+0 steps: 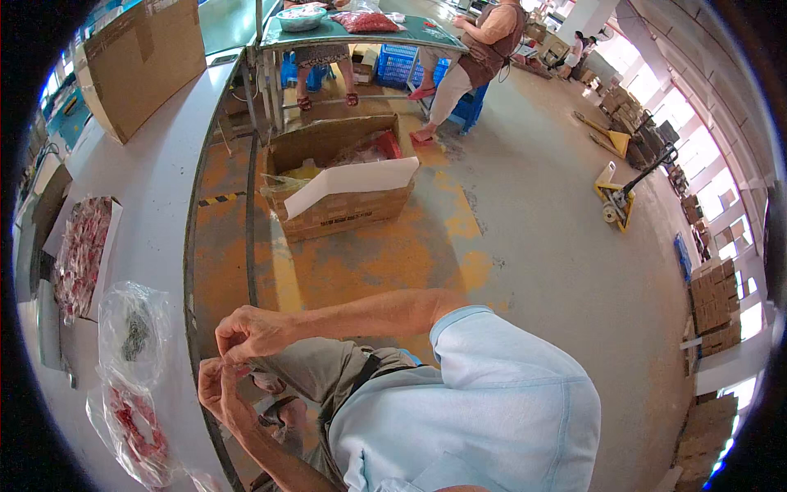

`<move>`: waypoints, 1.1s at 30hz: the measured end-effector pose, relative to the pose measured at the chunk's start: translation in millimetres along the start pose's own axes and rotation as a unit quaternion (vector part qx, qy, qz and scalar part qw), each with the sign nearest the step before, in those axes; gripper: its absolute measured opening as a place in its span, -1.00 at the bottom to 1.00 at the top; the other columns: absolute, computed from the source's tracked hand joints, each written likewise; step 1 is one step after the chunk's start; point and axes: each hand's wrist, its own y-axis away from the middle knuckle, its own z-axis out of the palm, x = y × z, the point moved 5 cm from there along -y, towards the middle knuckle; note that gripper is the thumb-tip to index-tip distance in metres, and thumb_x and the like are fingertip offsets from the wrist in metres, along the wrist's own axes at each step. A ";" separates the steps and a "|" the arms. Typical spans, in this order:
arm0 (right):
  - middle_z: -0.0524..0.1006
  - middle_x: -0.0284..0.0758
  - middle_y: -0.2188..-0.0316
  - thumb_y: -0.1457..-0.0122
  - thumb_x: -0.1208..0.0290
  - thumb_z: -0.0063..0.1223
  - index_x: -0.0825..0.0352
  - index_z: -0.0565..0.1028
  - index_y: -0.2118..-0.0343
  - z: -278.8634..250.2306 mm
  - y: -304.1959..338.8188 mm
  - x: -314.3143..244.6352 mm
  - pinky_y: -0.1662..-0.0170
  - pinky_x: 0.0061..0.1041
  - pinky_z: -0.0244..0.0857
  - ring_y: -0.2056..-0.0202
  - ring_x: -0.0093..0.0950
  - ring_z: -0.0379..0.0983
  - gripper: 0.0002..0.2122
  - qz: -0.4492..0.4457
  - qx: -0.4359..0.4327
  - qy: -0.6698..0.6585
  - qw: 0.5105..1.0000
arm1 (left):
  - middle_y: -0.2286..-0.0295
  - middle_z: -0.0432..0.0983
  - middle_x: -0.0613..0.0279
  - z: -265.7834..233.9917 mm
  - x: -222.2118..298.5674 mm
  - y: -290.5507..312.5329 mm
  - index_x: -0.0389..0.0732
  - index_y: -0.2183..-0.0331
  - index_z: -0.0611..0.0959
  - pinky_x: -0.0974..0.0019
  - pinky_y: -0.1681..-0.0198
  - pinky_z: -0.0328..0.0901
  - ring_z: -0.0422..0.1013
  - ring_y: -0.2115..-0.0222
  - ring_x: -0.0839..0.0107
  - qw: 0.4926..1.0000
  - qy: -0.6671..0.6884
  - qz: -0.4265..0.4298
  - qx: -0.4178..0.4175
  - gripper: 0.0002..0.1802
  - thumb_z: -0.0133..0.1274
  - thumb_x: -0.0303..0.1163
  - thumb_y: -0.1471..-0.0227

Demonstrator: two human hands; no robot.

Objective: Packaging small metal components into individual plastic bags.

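My right hand (254, 334) and my left hand (227, 395) meet fingertip to fingertip just off the edge of the white table (160, 213). Both are closed in a pinch; what sits between the fingers is too small to make out. Beside them on the table lies a clear plastic bag (123, 307) with small dark green pieces inside. Nearer to me another clear bag (147, 439) holds red pieces. Farther along, an open shallow box (112, 234) is full of small red items (79, 266) in clear wrapping.
A large cardboard box (143, 70) stands at the table's far end. On the floor ahead is an open carton (348, 205) with plastic bags. Two people sit at a green table (393, 31) beyond. Yellow pallet trucks (619, 201) and stacked cartons (715, 299) are to the right.
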 end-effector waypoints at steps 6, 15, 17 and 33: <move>0.57 -0.37 0.42 -0.16 0.42 0.23 0.40 0.59 0.37 -0.2 2.9 2.6 0.33 -0.56 0.35 0.38 -0.61 0.47 -0.87 0.002 -0.010 -0.012 1.000 | 0.41 0.47 0.26 -4.3 -4.2 -0.7 -0.32 0.40 0.60 0.39 0.34 0.36 0.47 0.47 0.47 0.999 0.015 0.005 -0.030 -0.87 0.15 -0.48 -0.17; 0.60 -0.39 0.35 -0.22 0.37 0.21 0.37 0.59 0.26 18.7 -10.2 3.8 0.20 -0.56 0.39 0.27 -0.63 0.49 -0.83 0.027 -0.052 0.003 0.998 | 0.50 0.51 0.27 -34.0 -1.6 11.9 -0.31 0.48 0.58 0.43 0.43 0.30 0.41 0.50 0.53 0.997 0.046 0.018 0.054 -0.86 0.22 -0.52 -0.04; 0.61 -0.39 0.33 -0.25 0.36 0.21 0.37 0.58 0.24 23.0 -16.3 6.3 0.15 -0.54 0.41 0.24 -0.62 0.50 -0.83 0.038 -0.079 0.024 0.996 | 0.55 0.50 0.31 -30.9 15.8 13.7 -0.27 0.50 0.59 0.47 0.51 0.24 0.37 0.53 0.57 0.997 -0.012 -0.022 0.071 -0.86 0.26 -0.53 0.03; 0.52 -0.45 0.48 -0.25 0.51 0.20 0.38 0.61 0.36 162.7 -94.3 -10.6 0.42 -0.66 0.26 0.46 -0.73 0.39 -0.93 0.065 -0.352 0.181 0.916 | 0.42 0.58 0.23 -150.0 15.9 93.7 -0.30 0.32 0.64 0.49 0.49 0.26 0.34 0.54 0.60 0.977 0.176 -0.025 0.119 -0.91 0.23 -0.57 -0.07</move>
